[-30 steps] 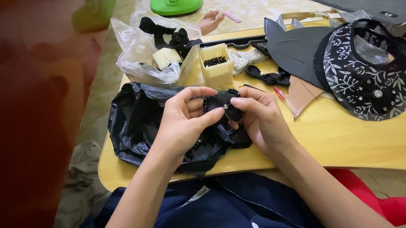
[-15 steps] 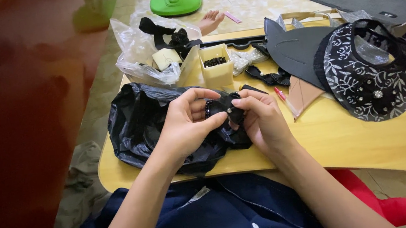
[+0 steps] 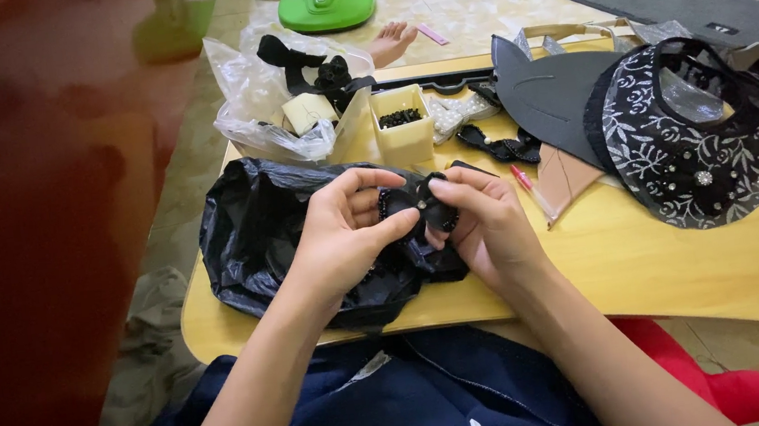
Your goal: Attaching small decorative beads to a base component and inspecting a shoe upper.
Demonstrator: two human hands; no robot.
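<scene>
My left hand and my right hand meet over a small black beaded fabric bow, each pinching one side of it. Both hands hover above a crumpled black plastic bag that lies on the left part of a low yellow table. My thumbs and forefingers press on the bow; its lower part is hidden behind my fingers.
Behind my hands stand a small yellow box of black beads and a clear plastic bag with black ribbon. A black patterned sun visor, dark cut pieces and a pink pen lie right. A green stand is on the floor.
My fingers have shifted slightly on the bow, the left thumb pressing closer to it. The hands stay in the same place above the black bag.
</scene>
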